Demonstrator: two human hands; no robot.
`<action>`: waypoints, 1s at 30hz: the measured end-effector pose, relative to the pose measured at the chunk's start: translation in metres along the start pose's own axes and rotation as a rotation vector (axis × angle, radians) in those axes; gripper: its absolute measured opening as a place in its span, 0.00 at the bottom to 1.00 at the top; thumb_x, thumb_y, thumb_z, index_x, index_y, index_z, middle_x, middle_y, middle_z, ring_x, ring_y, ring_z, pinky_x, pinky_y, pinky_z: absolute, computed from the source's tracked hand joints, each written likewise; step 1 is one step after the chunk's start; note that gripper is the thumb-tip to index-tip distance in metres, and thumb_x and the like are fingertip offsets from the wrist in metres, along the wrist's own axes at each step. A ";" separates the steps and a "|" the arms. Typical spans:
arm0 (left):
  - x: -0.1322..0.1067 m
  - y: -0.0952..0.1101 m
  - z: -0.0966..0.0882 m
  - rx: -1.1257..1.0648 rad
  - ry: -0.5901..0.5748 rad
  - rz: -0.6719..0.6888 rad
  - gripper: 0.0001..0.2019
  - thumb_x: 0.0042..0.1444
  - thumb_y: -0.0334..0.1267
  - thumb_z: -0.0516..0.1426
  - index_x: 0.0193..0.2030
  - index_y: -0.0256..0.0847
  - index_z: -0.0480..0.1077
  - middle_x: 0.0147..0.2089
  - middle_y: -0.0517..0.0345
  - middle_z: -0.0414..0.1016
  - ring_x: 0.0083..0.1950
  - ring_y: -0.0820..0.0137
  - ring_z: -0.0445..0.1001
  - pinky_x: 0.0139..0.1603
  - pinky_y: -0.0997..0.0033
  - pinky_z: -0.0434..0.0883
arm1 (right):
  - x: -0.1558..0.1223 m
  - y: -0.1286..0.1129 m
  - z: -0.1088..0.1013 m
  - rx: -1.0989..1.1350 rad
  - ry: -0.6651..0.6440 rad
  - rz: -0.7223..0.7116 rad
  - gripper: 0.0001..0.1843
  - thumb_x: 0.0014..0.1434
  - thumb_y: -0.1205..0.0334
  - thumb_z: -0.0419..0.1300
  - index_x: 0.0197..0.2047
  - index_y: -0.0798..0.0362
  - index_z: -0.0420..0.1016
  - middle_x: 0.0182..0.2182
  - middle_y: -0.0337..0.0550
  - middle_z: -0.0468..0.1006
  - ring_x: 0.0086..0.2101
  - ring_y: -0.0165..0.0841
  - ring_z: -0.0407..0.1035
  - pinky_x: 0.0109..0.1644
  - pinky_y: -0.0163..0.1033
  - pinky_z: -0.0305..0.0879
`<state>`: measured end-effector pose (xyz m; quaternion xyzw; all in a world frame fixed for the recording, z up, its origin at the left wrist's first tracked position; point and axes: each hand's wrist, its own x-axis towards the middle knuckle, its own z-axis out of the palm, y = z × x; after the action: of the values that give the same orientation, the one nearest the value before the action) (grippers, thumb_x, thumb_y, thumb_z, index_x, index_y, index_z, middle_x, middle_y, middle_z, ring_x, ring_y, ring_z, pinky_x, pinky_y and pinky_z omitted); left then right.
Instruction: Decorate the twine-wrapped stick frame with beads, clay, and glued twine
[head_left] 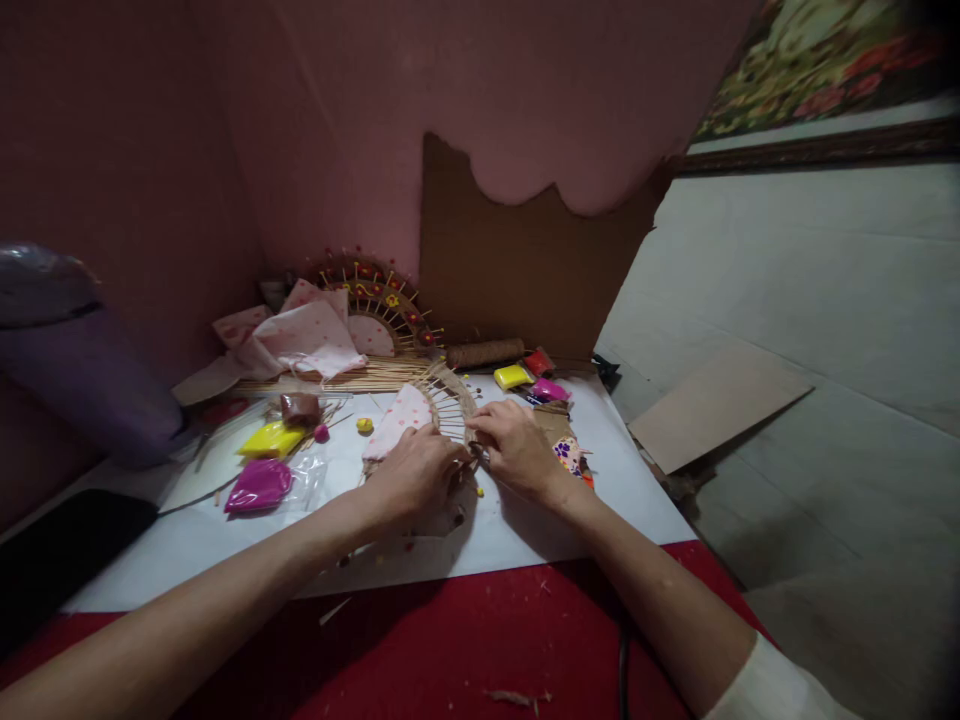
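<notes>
My left hand [414, 472] and my right hand [514, 445] meet over a round craft piece [441, 402] made of thin sticks, a woven jute rim and a pink dotted fabric centre, lying on a white sheet [622, 470]. Both hands have their fingers curled and pinched at the piece's near edge. The left grips the rim from the left, the right pinches it from the right. Exactly what the fingertips hold is hidden.
A finished stick-and-bead disc [375, 300] leans on the pink wall behind pink dotted cloth [304, 340]. Yellow [271, 438] and magenta [259, 485] clay packets lie left. A jute spool [485, 352], more clay blocks [525, 375], cardboard [716, 405] and a red cloth [480, 640] surround.
</notes>
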<state>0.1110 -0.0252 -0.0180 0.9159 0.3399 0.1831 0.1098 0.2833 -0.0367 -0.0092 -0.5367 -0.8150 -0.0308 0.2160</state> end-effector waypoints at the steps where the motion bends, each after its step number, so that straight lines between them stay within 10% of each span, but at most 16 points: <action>1: 0.001 0.000 -0.001 -0.003 -0.012 -0.018 0.13 0.55 0.31 0.49 0.38 0.42 0.76 0.33 0.50 0.74 0.39 0.63 0.68 0.40 0.64 0.63 | 0.000 0.001 -0.002 -0.008 -0.008 0.008 0.12 0.58 0.70 0.55 0.43 0.50 0.77 0.39 0.44 0.76 0.42 0.37 0.63 0.45 0.42 0.54; 30: 0.004 0.001 -0.004 0.212 0.017 0.023 0.13 0.60 0.31 0.48 0.39 0.43 0.75 0.33 0.52 0.74 0.39 0.63 0.64 0.39 0.63 0.62 | 0.001 0.002 0.000 -0.258 -0.072 0.027 0.08 0.59 0.66 0.54 0.35 0.51 0.75 0.34 0.45 0.78 0.38 0.38 0.64 0.40 0.42 0.46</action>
<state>0.1130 -0.0227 -0.0131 0.9246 0.3479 0.1552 0.0074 0.2850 -0.0346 -0.0091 -0.5716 -0.8044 -0.1131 0.1161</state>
